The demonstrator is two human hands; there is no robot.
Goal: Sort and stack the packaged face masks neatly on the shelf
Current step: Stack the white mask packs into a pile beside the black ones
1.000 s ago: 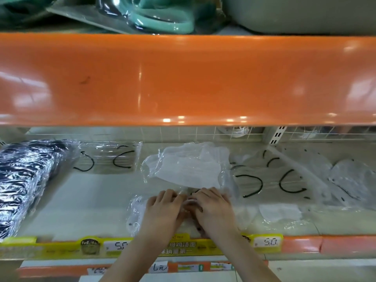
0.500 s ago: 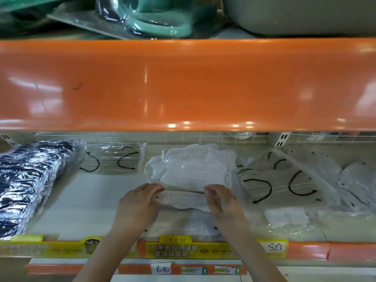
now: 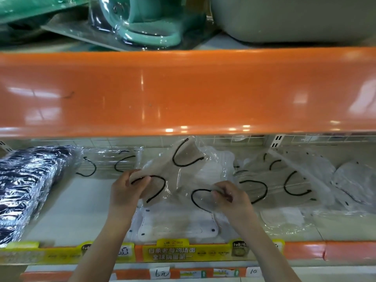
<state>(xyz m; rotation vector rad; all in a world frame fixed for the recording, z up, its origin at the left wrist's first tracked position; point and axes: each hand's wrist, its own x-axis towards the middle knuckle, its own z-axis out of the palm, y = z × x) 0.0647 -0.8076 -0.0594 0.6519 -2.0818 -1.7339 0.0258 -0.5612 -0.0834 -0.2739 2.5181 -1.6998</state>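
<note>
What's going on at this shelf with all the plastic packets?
A person is tidying packaged face masks on a shop shelf. Both hands hold one clear packet of beige masks with black ear loops lifted above the shelf: the left hand grips its left edge, the right hand pinches its lower right corner. A packet of white masks lies flat beneath, and more beige packets sit loosely piled to the right.

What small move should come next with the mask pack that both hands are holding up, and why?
Probably carry it right and lay it on the beige black-looped pile. The left hand and right hand pinch the beige mask pack lifted off the shelf, tilted, above a white mask pack. Its colour and black loops match that pile, not the white pack.
</note>
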